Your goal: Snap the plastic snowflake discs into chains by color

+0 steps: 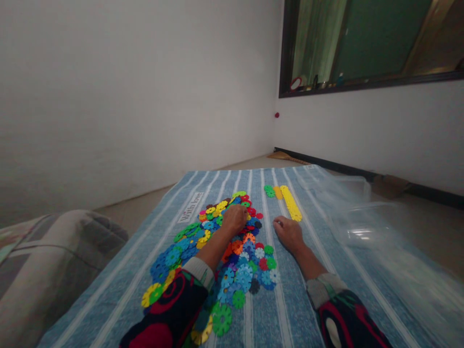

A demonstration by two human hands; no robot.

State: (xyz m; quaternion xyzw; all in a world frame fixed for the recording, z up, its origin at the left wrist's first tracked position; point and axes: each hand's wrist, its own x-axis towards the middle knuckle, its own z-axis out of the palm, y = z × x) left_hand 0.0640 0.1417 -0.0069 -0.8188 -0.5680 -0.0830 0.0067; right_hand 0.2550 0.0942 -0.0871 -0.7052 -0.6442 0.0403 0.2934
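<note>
In the head view, a large pile of multicoloured, notched plastic discs is spreading over the left and middle part of the surface, which a blue cloth with pale stripes is covering. The left hand is reaching over the far part of the pile, its fingers curling downward; what it is gripping, if anything, I cannot tell. The right hand is resting just right of the pile, loosely closing, its contents also unclear. Beyond it, toward the far edge, a long row of overlapping yellow discs is lying beside a short orange-yellow row and a small group of green discs. Clear plastic containers are standing near the right edge. Black "With love" lettering is showing toward the left edge.
</note>
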